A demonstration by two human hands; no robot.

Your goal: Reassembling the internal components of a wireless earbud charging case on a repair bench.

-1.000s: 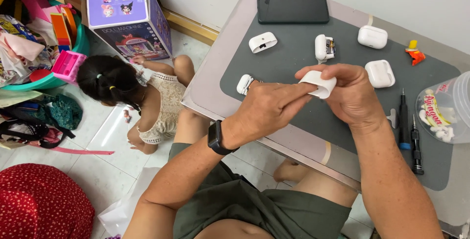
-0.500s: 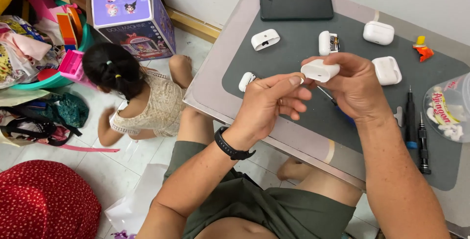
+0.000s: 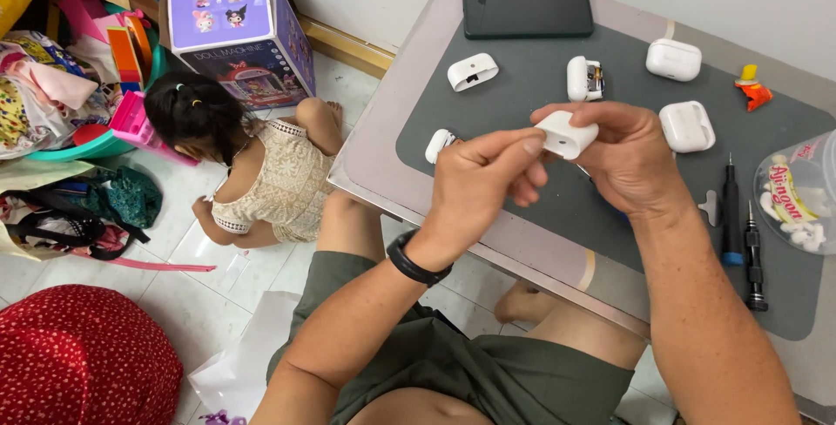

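Over the grey work mat (image 3: 522, 68) at frame centre, right hand (image 3: 631, 159) pinches the white earbud case (image 3: 566, 135), long axis level, left hand (image 3: 475, 185) fingertips closed on its left end.

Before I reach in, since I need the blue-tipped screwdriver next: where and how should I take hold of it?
Grip the screwdriver on its black shaft, about midway, coming from above with thumb and forefinger across it. It lies flat on the mat, tip pointing away, and a second driver lies close on its right, so a pinch from the top, or slightly from its left, probably avoids knocking that one.
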